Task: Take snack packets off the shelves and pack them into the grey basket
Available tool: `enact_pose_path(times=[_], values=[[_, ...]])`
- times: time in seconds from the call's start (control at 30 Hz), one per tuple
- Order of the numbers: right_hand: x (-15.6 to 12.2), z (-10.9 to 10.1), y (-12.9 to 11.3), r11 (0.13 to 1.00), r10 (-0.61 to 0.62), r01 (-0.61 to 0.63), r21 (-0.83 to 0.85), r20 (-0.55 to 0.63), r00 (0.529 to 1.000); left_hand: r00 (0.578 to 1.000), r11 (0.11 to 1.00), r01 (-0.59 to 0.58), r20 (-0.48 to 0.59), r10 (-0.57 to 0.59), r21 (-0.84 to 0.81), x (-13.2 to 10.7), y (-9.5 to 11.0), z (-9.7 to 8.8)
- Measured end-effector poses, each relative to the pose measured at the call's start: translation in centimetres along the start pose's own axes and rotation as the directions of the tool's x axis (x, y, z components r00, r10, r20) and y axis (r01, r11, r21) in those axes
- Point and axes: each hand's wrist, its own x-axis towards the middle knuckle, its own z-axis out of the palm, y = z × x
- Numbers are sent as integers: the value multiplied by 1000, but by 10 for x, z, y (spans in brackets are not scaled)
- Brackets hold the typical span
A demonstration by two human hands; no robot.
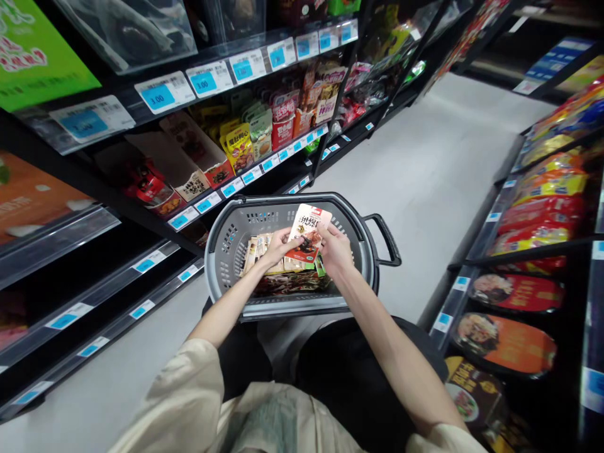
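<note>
A white and red snack packet (309, 234) is held upright over the basket between both of my hands. My left hand (282, 246) pinches its left edge, thumb across the front. On the right edge, my right hand (337, 250) grips it with the fingers mostly behind. Below them stands a grey shopping basket (226, 251) with a black rim and a handle out to the right. Inside it lie several snack packets (292, 283), beige-topped and packed in a row, with some green ones at the right. My hands hide part of them.
Shelves on the left carry boxes of small snack packets (238, 146) behind blue and white price tags (205, 80). On the right, a shelf holds red and yellow bags (542, 214) and oval food tubs (507, 343). A pale floor aisle (453, 157) runs between them.
</note>
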Motion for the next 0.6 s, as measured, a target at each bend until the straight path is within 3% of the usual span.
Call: enact_pose_path(times=[0.6], values=[[4, -7, -2, 998, -56, 57, -26, 18, 998, 1000, 996, 3, -22, -1, 86, -5, 0, 5]])
